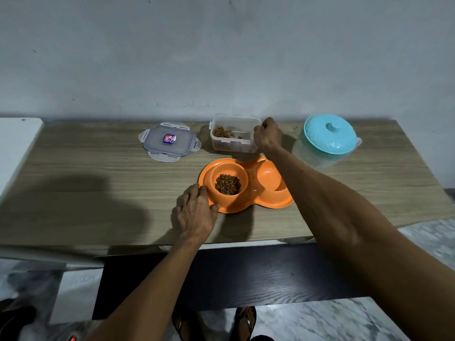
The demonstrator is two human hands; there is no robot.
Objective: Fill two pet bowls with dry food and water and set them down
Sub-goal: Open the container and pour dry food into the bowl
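One small blue-and-red sticker (169,139) marks the clear lid (169,141) lying on the table (98,173), its writing too small to read. The left hand (197,212) lies spread, fingers touching the rim of the orange double bowl (251,200), whose left well holds dry food (227,184). The right hand (268,137) has its grip closed on the near right corner of the clear food container (232,136), beside a teal-lidded jug (327,143).

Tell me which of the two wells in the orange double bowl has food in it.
The left well of the orange plastic double pet bowl, nearest the left hand, holds brown kibble. The right well is empty.
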